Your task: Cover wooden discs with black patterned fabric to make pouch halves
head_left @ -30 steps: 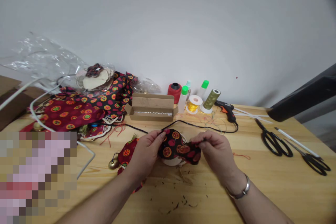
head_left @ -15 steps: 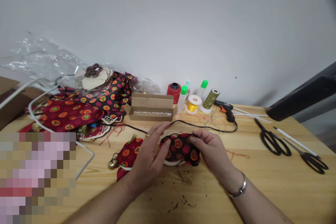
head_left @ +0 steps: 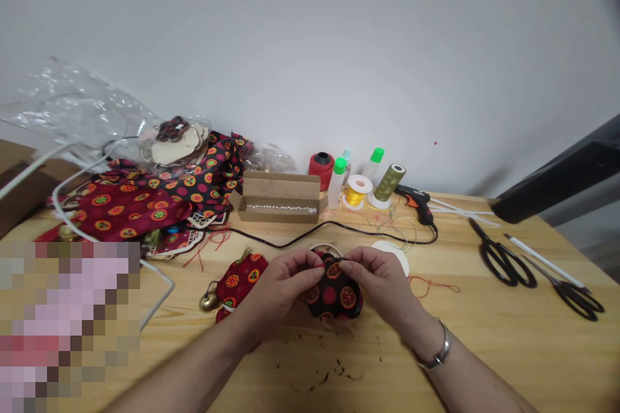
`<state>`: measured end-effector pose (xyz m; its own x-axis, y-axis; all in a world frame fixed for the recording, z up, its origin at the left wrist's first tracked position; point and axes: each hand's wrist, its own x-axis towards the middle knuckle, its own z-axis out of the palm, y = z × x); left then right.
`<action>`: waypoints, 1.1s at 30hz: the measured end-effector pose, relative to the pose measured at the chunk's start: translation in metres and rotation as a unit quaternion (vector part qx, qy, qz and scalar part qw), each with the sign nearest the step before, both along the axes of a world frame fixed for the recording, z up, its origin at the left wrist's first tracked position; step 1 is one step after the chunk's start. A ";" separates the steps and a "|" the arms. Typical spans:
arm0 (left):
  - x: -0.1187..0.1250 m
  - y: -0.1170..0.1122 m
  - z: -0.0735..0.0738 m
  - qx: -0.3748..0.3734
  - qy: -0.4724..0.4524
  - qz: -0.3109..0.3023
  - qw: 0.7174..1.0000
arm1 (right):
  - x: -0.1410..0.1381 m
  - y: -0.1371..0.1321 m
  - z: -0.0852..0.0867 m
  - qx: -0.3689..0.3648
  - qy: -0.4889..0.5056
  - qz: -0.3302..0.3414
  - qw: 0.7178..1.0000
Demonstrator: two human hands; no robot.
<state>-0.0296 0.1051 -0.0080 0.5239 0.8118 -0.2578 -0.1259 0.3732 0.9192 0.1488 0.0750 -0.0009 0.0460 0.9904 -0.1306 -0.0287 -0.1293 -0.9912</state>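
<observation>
Dark printed fabric piece (head_left: 334, 297) with red and orange round motifs hangs between my hands, above the wooden table. My left hand (head_left: 285, 281) pinches its upper left edge, thumb against curled fingers. At the upper right edge, my right hand (head_left: 380, 277) grips the same cloth between thumb and fingers. Part of a pale rim (head_left: 325, 249) shows behind the cloth. A white disc (head_left: 393, 257) lies on the table, partly covered by my right hand. Left of my left hand rests a dark red printed fabric piece (head_left: 241, 279) with a brass bell (head_left: 209, 300) beside it.
An open cardboard box (head_left: 279, 213) of small shiny beads stands behind, near a red thread cone (head_left: 321, 173), yellow cord spool (head_left: 357, 193) and glue gun (head_left: 419, 202). Scissors (head_left: 506, 261) lie right. Printed fabrics (head_left: 130, 210) are heaped left. Dark scraps (head_left: 325, 377) lie in front.
My left hand has moved from flattened fingers on the cloth to a pinch at its upper edge. The cloth is turned, its printed face hanging lower. The white disc has come into view.
</observation>
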 end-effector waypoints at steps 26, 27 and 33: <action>0.002 -0.002 0.001 -0.059 0.009 -0.037 0.998 | 0.002 -0.002 -0.006 0.187 -0.189 -0.055 0.962; 0.002 -0.003 0.001 -0.062 0.007 -0.033 0.998 | 0.003 -0.003 -0.005 0.238 -0.219 -0.063 0.944; 0.002 -0.002 0.002 -0.035 0.014 -0.041 0.998 | -0.002 -0.009 -0.006 0.343 -0.311 0.005 0.886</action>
